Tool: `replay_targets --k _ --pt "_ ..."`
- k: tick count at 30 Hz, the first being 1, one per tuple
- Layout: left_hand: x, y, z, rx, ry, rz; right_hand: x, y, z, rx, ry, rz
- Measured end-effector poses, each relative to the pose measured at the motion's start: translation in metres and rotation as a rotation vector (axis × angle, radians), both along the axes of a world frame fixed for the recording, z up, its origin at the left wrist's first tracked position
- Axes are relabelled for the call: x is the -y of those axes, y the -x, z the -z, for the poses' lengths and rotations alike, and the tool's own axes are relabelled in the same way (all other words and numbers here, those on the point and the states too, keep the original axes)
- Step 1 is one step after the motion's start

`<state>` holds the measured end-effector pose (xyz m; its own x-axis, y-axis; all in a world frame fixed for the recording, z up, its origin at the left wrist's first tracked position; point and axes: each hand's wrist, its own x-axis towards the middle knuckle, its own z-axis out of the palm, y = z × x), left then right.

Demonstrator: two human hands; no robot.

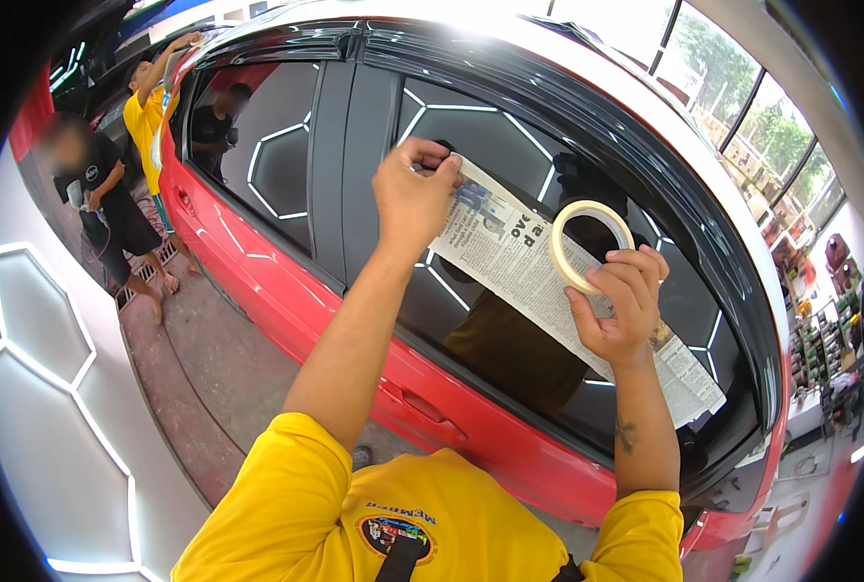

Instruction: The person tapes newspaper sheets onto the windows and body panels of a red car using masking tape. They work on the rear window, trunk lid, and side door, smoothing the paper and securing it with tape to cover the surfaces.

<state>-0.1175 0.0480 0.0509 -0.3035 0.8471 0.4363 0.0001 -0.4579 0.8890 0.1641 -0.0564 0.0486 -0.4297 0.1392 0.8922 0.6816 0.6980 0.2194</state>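
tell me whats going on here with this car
A person's left hand pinches the upper end of a newspaper strip in front of the red car's dark side window. The right hand holds a cream tape roll over the strip. Farther along, another person in yellow reaches up at the car.

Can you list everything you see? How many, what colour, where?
Car: 1, red, black and white, centre
Car windows: 2 large, dark, centre
Newspaper strip: 1, greyish, overlapping one window
Tape roll: 1, cream, before newspaper
Standing person: 1, black clothes, upper left
Reaching person: 1, yellow top, upper left
Light panel: 1, grey with white hexagons, left
Floor: 1, grey, beside car
Building windows: several, clear, upper right
Small items: uncountable, mixed colours, far right
Wearer's shirt: 1, yellow, bottom
Left hand: 1, bare, fingers pinching newspaper's end
Right hand: 1, bare, fingers round tape roll
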Motion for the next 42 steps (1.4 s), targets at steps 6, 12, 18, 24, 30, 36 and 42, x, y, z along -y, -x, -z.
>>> replay_targets --k 6,12,18,24,30,36,42 --pt "0.007 0.003 -0.001 0.204 -0.012 -0.083 0.002 -0.002 -0.002 0.039 0.009 0.036" --pt "0.02 -0.036 0.056 -0.685 -0.56 -0.337 0.002 0.001 -0.004 0.043 0.004 0.034" --pt "0.017 -0.054 0.056 -0.887 -0.291 -0.362 0.008 -0.005 -0.007 0.185 -0.067 0.095" --pt "0.019 -0.054 0.056 -0.881 -0.272 -0.355 0.08 -0.031 -0.046 0.489 -0.085 0.468" --pt "0.019 -0.055 0.056 -0.851 -0.295 -0.342 0.127 -0.024 -0.059 0.547 0.416 0.833" --pt "0.017 -0.054 0.058 -0.838 -0.32 -0.351 0.105 -0.015 -0.053 0.552 0.449 0.971" --pt "0.014 -0.054 0.062 -0.867 -0.326 -0.375 0.102 -0.007 -0.053 0.594 0.459 1.011"
